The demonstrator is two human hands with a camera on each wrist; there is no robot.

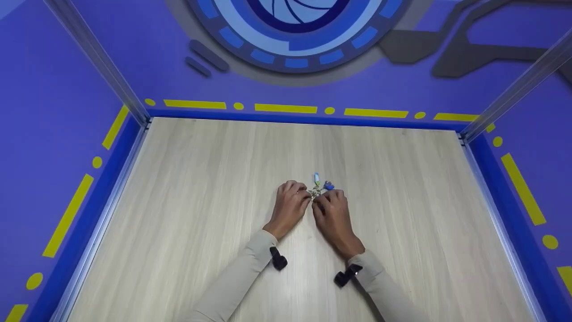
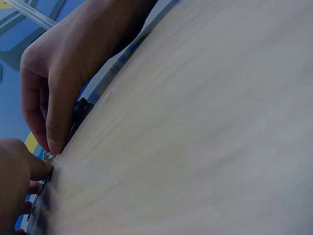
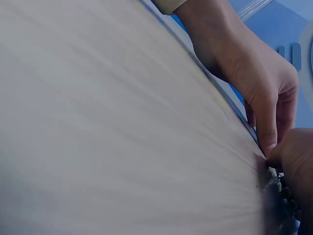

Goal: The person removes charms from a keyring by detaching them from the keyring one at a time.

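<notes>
My left hand (image 1: 290,203) and right hand (image 1: 334,214) meet fingertip to fingertip over the table. Between them lies a small gold-silver metallic bunch (image 1: 315,192), like a keychain cluster; its exact kind is too small to tell. Fingers and thumb of each hand pinch at its near edge. A light blue and green charm-like piece (image 1: 317,178) extends from its far side. Beside that, just beyond the right fingers, is a dark blue piece (image 1: 329,185). In the left wrist view, the right hand (image 2: 63,73) points thumb and fingers down at the metal, most of which is hidden.
A pale wood-grain tabletop (image 1: 214,179) lies under both hands. Blue-purple panels (image 1: 134,53) with yellow markings enclose it at the back and sides, joined by metal corner posts (image 1: 98,58). Each sleeve carries a black wrist device (image 1: 278,259).
</notes>
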